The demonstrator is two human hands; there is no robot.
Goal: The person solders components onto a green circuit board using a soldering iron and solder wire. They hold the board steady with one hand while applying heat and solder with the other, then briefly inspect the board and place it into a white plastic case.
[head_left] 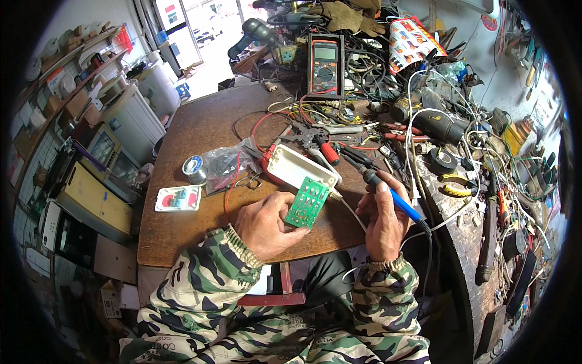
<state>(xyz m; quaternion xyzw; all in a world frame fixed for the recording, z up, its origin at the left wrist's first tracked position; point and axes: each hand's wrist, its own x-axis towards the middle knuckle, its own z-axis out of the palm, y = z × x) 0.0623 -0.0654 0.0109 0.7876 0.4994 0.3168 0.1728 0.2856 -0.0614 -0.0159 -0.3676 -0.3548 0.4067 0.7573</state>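
My left hand [265,225] grips a green circuit board [308,203] by its lower left edge, tilted up with its soldered face toward me. Between the fingers of my right hand [385,212] is a soldering iron [405,205] with a blue handle; its dark front part points up and left, apart from the board. Just behind the board lies an open white plastic housing [297,165] with a red end. A white cable [351,209] runs from beside the board toward my right hand. To the left are a solder spool [194,168], a clear plastic bag [229,162] and scissors [249,182].
A small white cover [177,198] with red patches lies on the wooden table [200,124]. Farther back stands a multimeter [325,65]. Tangled wires, pliers [458,185], a roll of black tape [443,161] and a red screwdriver [329,153] crowd the right and far sides.
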